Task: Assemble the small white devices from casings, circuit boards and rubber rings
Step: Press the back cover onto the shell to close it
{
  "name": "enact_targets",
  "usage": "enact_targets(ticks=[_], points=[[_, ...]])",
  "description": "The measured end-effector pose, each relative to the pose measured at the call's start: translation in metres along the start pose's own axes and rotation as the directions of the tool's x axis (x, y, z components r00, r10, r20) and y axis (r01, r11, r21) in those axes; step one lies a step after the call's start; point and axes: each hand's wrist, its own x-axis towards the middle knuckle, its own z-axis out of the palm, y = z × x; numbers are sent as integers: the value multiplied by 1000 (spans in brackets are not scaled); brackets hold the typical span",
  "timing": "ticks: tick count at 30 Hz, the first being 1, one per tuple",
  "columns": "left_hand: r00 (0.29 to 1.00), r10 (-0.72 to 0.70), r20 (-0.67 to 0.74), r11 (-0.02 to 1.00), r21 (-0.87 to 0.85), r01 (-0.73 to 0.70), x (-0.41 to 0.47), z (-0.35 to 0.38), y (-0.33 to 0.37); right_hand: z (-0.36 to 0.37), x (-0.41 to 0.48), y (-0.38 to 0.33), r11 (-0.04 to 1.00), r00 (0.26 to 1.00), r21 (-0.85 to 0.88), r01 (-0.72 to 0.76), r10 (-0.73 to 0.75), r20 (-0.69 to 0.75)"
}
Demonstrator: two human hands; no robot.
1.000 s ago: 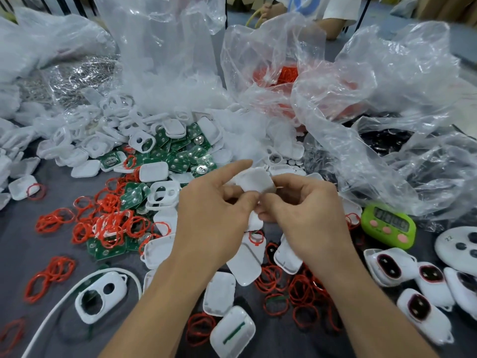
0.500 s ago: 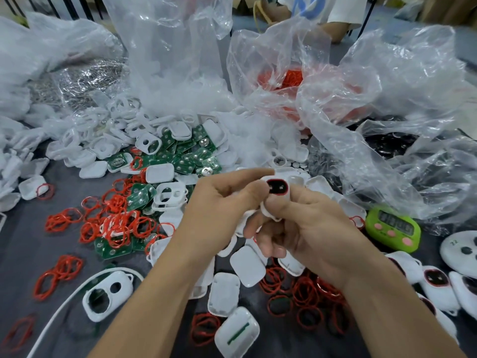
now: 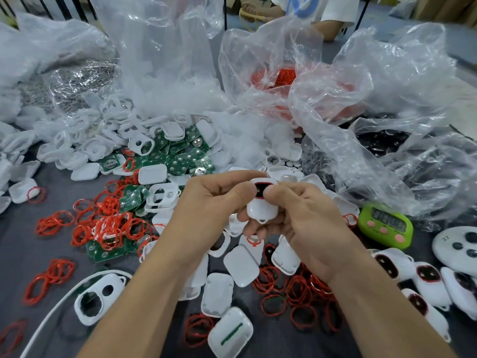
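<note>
right now both hands meet above the middle of the grey worktop (image 3: 31, 254), clamped together on one small white device (image 3: 260, 209). the left hand (image 3: 206, 202) pinches it from the left, thumb tip at the left rim of its dark, red-ringed window (image 3: 261, 188). the right hand (image 3: 307, 218) takes it from the right, thumb tip at the window's right rim and fingers (image 3: 251, 229) curled beneath the body. the device stands nearly upright between the two thumbs, window uppermost and facing the camera, lifted clear of the parts below. directly under the hands lie loose white casings (image 3: 241, 264), some face down, mixed with red rubber rings (image 3: 299, 293) that spread toward the front edge. more rings (image 3: 108, 226) are tangled to the left of the left hand, over a heap of green circuit boards (image 3: 180, 156) and open casing frames (image 3: 162, 195) running toward the far side. near the front left sits a casing front (image 3: 99, 298) with two holes, just inside a curved white cable (image 3: 51, 303). at the right edge several finished devices (image 3: 426, 277) lie side by side, with a green timer (image 3: 386, 224) just behind them and near the right hand. crumpled clear plastic bags (image 3: 361, 99) crowd the far side and the far right corner.
</note>
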Motion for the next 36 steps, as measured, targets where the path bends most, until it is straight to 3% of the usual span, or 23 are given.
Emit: enact_targets(ticks=[8,16,22,25,30,33,36], points=[[998,-55,7,998,-39,55,1,5,-6,1,2,1,999,1000,52,5,-6,14],[978,-119,-171,992,-66,110,3,11,-10,2,1,6,1000,996,-11,23,-22,82],[995,-77,-69,997,-27,75,5,10,-10,-2,4,9,999,999,36,38,-37,-27],[992,-88,-87,996,5,89,4,12,-12,-4,6,11,999,997,-3,36,-36,-62],[988,-74,-138,997,10,76,4,12,-9,-7,5,2,992,999,-123,-18,23,37],[978,-3,-210,996,85,21,-3,13,-3,-10,-8,-7,979,999,-202,-33,24,-44],[967,97,-237,949,316,-18,-10,21,2,-23,-48,-18,961,980,-278,12,-67,-189]])
